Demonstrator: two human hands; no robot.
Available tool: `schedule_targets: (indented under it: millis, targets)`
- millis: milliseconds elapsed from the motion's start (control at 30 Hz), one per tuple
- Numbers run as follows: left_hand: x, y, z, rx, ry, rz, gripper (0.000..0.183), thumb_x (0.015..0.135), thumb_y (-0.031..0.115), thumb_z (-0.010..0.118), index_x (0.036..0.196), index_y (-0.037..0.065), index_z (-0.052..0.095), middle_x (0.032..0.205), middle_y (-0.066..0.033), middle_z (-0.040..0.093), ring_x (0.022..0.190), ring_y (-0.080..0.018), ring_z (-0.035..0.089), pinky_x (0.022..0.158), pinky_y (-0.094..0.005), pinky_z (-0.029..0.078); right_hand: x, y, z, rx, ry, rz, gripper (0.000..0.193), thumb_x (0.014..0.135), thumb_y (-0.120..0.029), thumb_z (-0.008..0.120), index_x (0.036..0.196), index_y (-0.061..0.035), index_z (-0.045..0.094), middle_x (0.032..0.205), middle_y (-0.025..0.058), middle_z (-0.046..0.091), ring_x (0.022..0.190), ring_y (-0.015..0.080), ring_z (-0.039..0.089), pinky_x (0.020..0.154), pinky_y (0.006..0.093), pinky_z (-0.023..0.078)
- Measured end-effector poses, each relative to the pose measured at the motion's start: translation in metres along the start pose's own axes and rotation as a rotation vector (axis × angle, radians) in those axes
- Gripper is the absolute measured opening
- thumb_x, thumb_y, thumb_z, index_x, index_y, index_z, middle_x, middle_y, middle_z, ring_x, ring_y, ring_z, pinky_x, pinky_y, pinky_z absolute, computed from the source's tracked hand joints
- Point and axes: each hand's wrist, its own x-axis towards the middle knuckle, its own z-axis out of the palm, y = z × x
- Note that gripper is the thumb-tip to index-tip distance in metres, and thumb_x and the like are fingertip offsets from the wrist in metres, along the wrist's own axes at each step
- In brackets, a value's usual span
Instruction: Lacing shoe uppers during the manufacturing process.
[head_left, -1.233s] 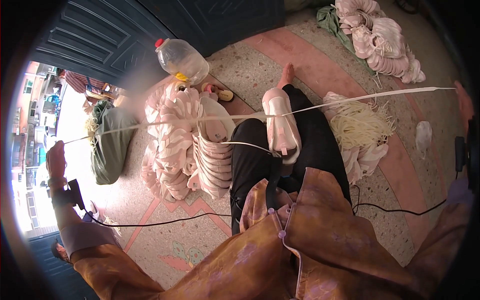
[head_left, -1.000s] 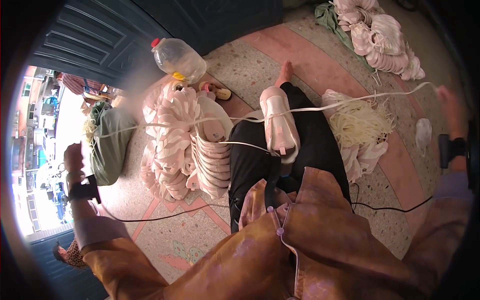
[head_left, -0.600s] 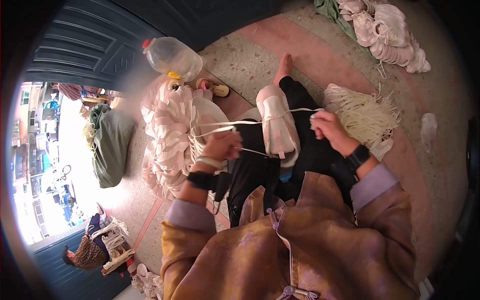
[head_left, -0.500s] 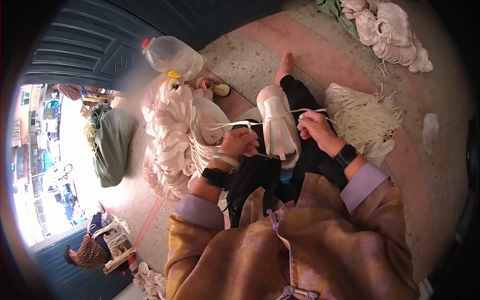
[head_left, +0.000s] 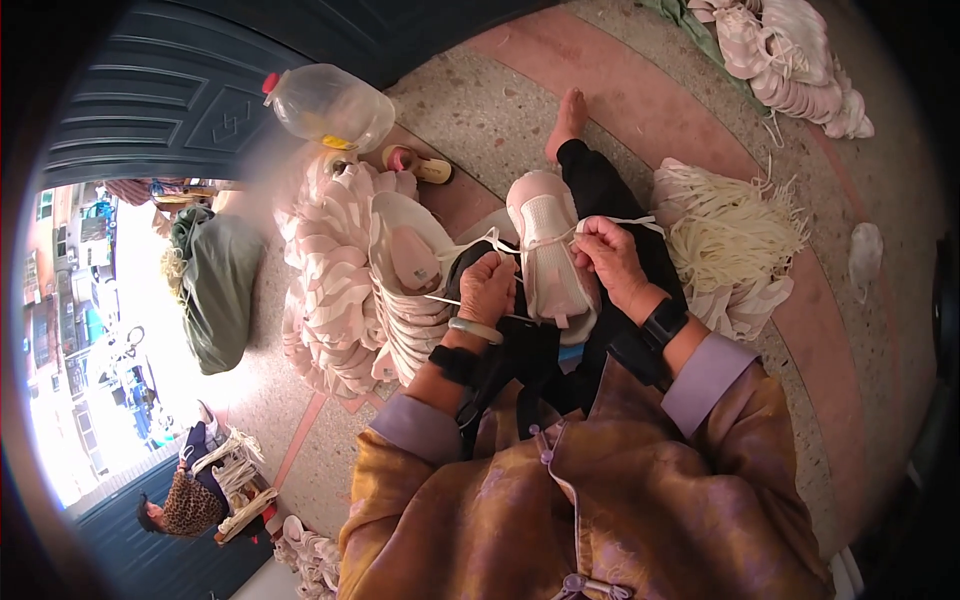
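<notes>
A pale pink shoe upper [head_left: 545, 215] lies across my lap, its toe pointing away from me. A white shoelace [head_left: 470, 244] stretches over it, with both of its sides reaching outward. My left hand [head_left: 488, 287] is closed on the lace just left of the upper, and a loop stands above the knuckles. My right hand [head_left: 610, 257] pinches the lace at the upper's right edge, and a short end sticks out to the right. What lies inside the left fist is hidden.
Stacked pink shoe uppers [head_left: 335, 270] stand left of my legs. Cream laces [head_left: 725, 225] lie in a bundle at right. More uppers [head_left: 790, 60] lie far right. A clear plastic jug [head_left: 335, 108], a sandal [head_left: 425, 165] and a green sack [head_left: 215, 290] lie left; another person [head_left: 190, 500] sits lower left.
My right hand has moved in to the left, onto the upper's edge. My left hand has closed more tightly, and the gap between the two hands is smaller.
</notes>
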Motion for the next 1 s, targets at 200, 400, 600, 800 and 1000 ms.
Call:
schedule_targets:
  millis: [200,400,600,800,1000]
  targets:
    - [0.001,-0.001,0.001,0.013,-0.018,-0.031,0.012,0.085,0.018,0.051,0.079,0.008,0.053,0.055,0.0001,0.051,0.039,-0.0083,0.046,0.035,-0.0193,0.034,0.0,-0.002,0.003,0.014,0.011,-0.028,0.006,0.082,-0.006,0.053,0.076,-0.0038,0.052,0.067,-0.0003,0.054,0.057,0.0045,0.048,0.053,0.0183,0.041]
    - [0.003,-0.001,-0.001,-0.077,-0.056,-0.01,0.006,0.084,0.012,0.05,0.081,0.007,0.052,0.06,-0.0018,0.055,0.042,-0.0099,0.051,0.036,-0.0193,0.037,0.001,-0.002,0.004,0.057,0.008,-0.014,0.007,0.082,-0.006,0.053,0.076,-0.0039,0.051,0.066,-0.0009,0.053,0.057,0.004,0.047,0.054,0.018,0.04]
    - [0.0,0.0,-0.002,-0.074,-0.077,0.024,0.009,0.084,0.015,0.054,0.082,0.006,0.054,0.066,-0.0025,0.059,0.049,-0.0091,0.054,0.042,-0.0181,0.039,0.001,-0.002,0.004,0.059,0.002,-0.005,0.007,0.082,-0.005,0.052,0.075,-0.0036,0.051,0.066,-0.0009,0.053,0.057,0.0039,0.047,0.054,0.018,0.04]
    - [0.0,-0.002,-0.003,-0.098,-0.087,0.022,0.011,0.084,0.015,0.056,0.079,0.006,0.058,0.068,-0.0018,0.061,0.052,-0.0079,0.055,0.046,-0.0184,0.04,0.004,0.0,0.003,0.049,-0.009,-0.023,0.007,0.082,-0.006,0.053,0.076,-0.0032,0.052,0.066,-0.0008,0.053,0.058,0.0041,0.047,0.055,0.0181,0.04]
    - [0.001,-0.003,-0.005,-0.137,-0.095,0.04,0.01,0.084,0.014,0.056,0.083,0.005,0.06,0.072,-0.0027,0.063,0.056,-0.0081,0.056,0.049,-0.0187,0.042,0.01,0.008,0.002,0.032,-0.029,-0.067,0.007,0.082,-0.006,0.053,0.077,-0.0019,0.053,0.067,-0.0012,0.052,0.058,0.004,0.046,0.054,0.018,0.039]
